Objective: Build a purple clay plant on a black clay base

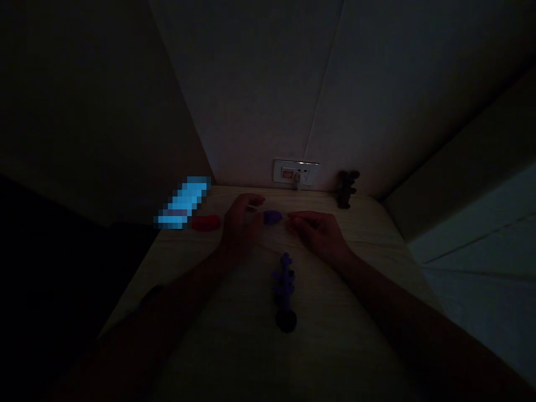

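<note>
In the dim light a small purple lump (273, 216), perhaps clay, lies on the wooden tabletop between my hands. My left hand (240, 226) is just left of it, thumb and fingers curved and apart with nothing visible in them. To the lump's right, my right hand (316, 230) has thumb and forefinger pinched together; whatever is in the pinch, if anything, is too dark and small to name. Nearer to me lies a knobbly purple figure (285, 282) with a round black end (286, 320).
Left of my left hand sits a red block-like object (205, 223), beside a glowing blurred screen (184, 204). A dark little figurine (347, 190) stands at the back right of the tabletop (251, 340). A socket panel (296, 173) is on the wall behind.
</note>
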`<action>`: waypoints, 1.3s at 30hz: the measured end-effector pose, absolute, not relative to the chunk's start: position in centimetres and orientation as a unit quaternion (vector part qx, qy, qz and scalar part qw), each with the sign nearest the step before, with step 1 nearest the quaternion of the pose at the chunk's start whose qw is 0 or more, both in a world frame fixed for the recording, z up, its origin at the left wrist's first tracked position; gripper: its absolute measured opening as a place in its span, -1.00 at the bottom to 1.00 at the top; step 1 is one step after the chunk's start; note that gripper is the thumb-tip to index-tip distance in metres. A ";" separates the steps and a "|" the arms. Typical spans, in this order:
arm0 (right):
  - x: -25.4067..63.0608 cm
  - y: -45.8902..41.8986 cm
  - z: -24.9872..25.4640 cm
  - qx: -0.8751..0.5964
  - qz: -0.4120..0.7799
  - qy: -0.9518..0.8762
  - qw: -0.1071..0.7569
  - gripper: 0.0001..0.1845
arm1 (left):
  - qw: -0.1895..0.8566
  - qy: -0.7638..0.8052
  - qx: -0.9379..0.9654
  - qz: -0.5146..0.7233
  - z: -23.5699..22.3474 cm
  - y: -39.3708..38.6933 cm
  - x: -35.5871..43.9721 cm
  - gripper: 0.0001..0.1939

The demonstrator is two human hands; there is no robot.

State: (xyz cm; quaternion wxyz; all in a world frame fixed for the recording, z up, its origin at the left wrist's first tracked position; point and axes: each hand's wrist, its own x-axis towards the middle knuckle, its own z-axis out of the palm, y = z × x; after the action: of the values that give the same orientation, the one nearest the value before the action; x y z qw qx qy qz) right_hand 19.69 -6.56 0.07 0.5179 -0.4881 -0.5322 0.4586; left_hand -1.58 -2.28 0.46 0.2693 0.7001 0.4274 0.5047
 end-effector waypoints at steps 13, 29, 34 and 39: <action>19.5 -6.6 0.3 -0.521 0.459 -0.494 0.524 -0.60 | 0.248 0.412 0.697 0.532 0.9 -2.7 -1.6 -0.81; 19.4 -6.7 0.8 -0.522 0.448 -0.528 0.497 -0.46 | 0.260 0.413 0.701 0.521 1.5 -3.0 -1.4 -0.88; 19.6 -6.6 0.4 -0.523 0.451 -0.506 0.517 -0.59 | 0.265 0.410 0.702 0.519 1.4 -3.0 -1.5 -0.88; 19.8 -6.3 0.0 -0.474 0.503 -0.488 0.533 -0.59 | 0.261 0.415 0.702 0.516 1.4 -3.0 -1.4 -0.89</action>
State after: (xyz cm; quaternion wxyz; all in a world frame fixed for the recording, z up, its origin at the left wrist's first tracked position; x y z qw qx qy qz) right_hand 19.83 -6.30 -0.05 0.5330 -0.4740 -0.4881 0.5030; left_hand -1.43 -2.97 1.37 0.2613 0.7021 0.4155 0.5158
